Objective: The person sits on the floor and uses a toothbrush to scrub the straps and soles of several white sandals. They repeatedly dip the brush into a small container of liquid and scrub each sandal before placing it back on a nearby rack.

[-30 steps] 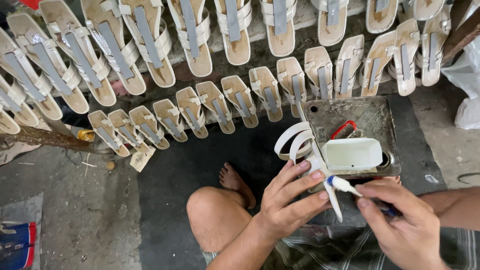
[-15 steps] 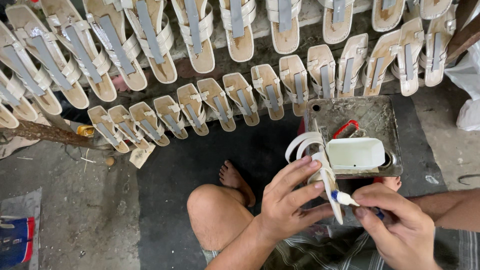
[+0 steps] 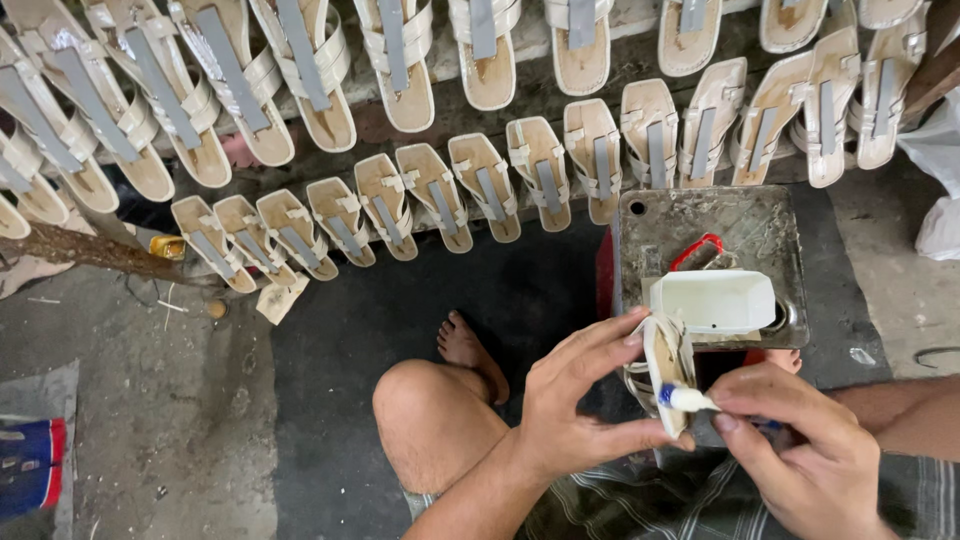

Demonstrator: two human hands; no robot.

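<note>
A cream sandal (image 3: 665, 365) is held in the left hand (image 3: 575, 400), pinched by its edges: the thumb is pressed under the lower tip and the fingers (image 3: 600, 340) are spread and laid along the upper side, so the hand is half open but clamped on the sandal. The sandal is kept upright, its narrow side turned to the camera, just in front of a white tub (image 3: 712, 300). The right hand (image 3: 800, 450) is closed around a small brush (image 3: 685, 398) with a blue collar and white tip; the tip is laid against the sandal's lower half. The two hands are close together, nearly touching at the thumbs.

Both forearms are brought in from the lower edge of the view, the left one rising from the bottom middle, the right one from the right side, with the wrists bent inward over a checked cloth (image 3: 620, 500) at the lap. A bent bare knee (image 3: 430, 410) and a foot (image 3: 470, 350) are seen just left of the left hand.

The tub is set on a worn metal plate (image 3: 760, 220), with a red loop (image 3: 695, 248) beside it. Rows of unfinished sandals (image 3: 430, 190) are laid out across the top of the view, well apart from the hands. Between those rows and the knee a dark mat (image 3: 350, 330) lies bare, and grey floor (image 3: 130, 400) stretches to the left
</note>
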